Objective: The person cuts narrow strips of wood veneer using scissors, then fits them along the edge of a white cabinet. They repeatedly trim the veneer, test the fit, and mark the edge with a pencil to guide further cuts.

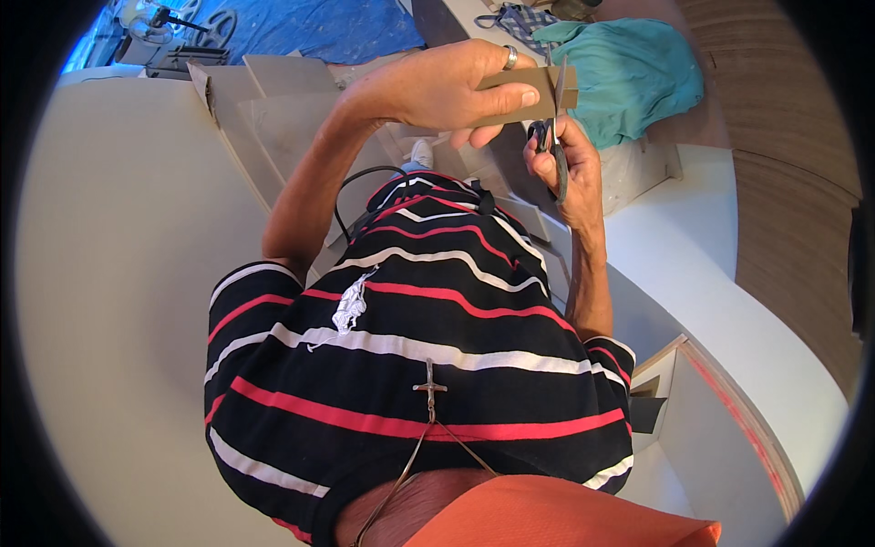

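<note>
In the head view my left hand [456, 87] grips a flat brown strip [533, 100] of thin board or card, thumb on top and fingers curled below. It wears a ring on one finger. My right hand [570, 178], just right of it, is closed round the black handles of scissors [558, 91]. Their steel blades point up and lie at the right end of the strip; whether they are closed on it I cannot tell.
A teal cloth [629, 77] and a checked cloth [510, 20] lie beyond my right hand. A blue sheet [310, 27] and machinery [150, 41] are at the back left. Pale panels [118, 228] border me on the left, a curved white edge [693, 237] and wood-grain surface [793, 228] on the right.
</note>
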A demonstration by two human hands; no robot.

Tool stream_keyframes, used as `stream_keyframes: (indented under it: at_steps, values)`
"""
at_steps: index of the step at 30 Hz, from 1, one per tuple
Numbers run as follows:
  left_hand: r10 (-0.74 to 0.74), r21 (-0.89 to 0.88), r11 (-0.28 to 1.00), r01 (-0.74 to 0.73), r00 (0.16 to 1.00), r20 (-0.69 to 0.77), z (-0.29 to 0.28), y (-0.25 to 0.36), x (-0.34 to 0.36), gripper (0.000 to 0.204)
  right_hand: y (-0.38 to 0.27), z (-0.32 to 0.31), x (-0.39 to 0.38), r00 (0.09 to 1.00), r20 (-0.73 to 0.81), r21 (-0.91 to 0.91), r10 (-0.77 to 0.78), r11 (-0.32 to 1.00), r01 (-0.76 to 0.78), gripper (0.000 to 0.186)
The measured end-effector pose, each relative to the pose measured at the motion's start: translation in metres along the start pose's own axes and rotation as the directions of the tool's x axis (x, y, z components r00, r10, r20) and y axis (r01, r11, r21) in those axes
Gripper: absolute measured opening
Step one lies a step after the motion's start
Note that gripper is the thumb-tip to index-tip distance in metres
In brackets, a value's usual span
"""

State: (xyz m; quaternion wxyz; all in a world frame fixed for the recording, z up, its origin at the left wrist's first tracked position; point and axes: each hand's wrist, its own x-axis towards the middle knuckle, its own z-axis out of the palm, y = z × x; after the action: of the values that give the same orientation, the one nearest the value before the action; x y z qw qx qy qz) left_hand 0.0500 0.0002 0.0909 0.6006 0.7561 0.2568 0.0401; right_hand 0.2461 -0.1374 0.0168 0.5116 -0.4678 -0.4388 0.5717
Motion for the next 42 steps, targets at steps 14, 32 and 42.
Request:
stream_keyframes:
  at_steps: [14,32,42]
  values:
    - [0.088,-0.103,0.990,-0.096,0.994,-0.071,-0.005,-0.003,-0.005,0.028,0.003,-0.010,0.013,0.989,0.142,0.038,-0.029,0.999,0.024,0.040]
    - [0.036,-0.089,0.995,-0.040,0.998,-0.049,-0.009,-0.013,-0.014,0.027,-0.020,0.016,0.053,0.972,-0.196,0.385,-0.129,0.901,0.198,0.049]
    - [-0.019,0.057,0.998,0.022,0.998,-0.053,-0.014,-0.018,-0.011,0.037,-0.028,0.003,0.054,0.965,-0.126,0.125,-0.228,0.962,0.243,0.045]
